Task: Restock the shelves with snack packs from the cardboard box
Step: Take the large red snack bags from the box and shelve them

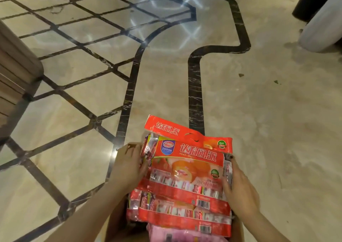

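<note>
Snack packs (187, 169) in red wrappers sit stacked near the bottom middle, held between both hands above a marble floor (259, 112) with dark inlay lines. At far left stands a wooden cabinet corner (16, 65). The left hand (127, 167) presses the stack's left edge, its grip curled round it. A pink pack (185, 235) lies beneath. The right hand (238, 188) clasps the right edge, thumb on top. A pale column base (322, 28) stands far right.
</note>
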{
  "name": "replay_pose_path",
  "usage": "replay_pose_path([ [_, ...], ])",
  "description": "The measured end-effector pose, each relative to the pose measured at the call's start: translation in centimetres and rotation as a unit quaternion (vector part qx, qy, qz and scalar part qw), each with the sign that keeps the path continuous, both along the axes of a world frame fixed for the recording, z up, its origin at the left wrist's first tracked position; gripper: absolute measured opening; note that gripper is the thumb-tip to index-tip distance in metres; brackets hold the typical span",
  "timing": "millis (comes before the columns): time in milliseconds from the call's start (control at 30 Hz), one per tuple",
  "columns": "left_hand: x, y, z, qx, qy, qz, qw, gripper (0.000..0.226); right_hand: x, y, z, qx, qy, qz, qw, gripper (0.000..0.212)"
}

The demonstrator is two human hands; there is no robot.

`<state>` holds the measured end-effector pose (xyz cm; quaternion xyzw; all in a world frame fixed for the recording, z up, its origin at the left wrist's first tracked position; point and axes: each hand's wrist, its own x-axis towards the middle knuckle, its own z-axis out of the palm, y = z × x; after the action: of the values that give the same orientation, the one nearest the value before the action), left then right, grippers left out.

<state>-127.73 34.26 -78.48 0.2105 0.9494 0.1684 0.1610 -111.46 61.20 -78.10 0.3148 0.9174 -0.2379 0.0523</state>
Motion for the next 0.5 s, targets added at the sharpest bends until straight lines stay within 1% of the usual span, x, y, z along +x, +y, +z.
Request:
replay_pose_path([
  [133,-0.6,-0.4,-3.1,0.078,-0.064,0.063,0.993,0.056,0.6,0.6,-3.4,-0.06,0.007,-0.037,0.997,0.067],
  [200,-0.7,-0.5,-4.1,0.099,-0.079,0.077,0.989,0.053,0.6,1.0,-4.7,-0.096,0.013,-0.045,0.994,0.071],
  [267,-0.8,-0.5,-5.0,0.098,-0.097,0.085,0.987,0.05,0.5,1.3,-5.8,-0.132,0.021,-0.064,0.989,0.076],
  [400,-0.8,-0.3,-5.4,0.097,-0.147,0.11,0.978,0.052,0.0,1.9,-7.3,-0.198,0.028,-0.112,0.973,0.076],
  [500,-0.5,0.8,-4.8,0.084,-0.195,0.123,0.969,0.068,-0.1,2.3,-8.4,-0.227,0.048,-0.127,0.964,0.083],
])
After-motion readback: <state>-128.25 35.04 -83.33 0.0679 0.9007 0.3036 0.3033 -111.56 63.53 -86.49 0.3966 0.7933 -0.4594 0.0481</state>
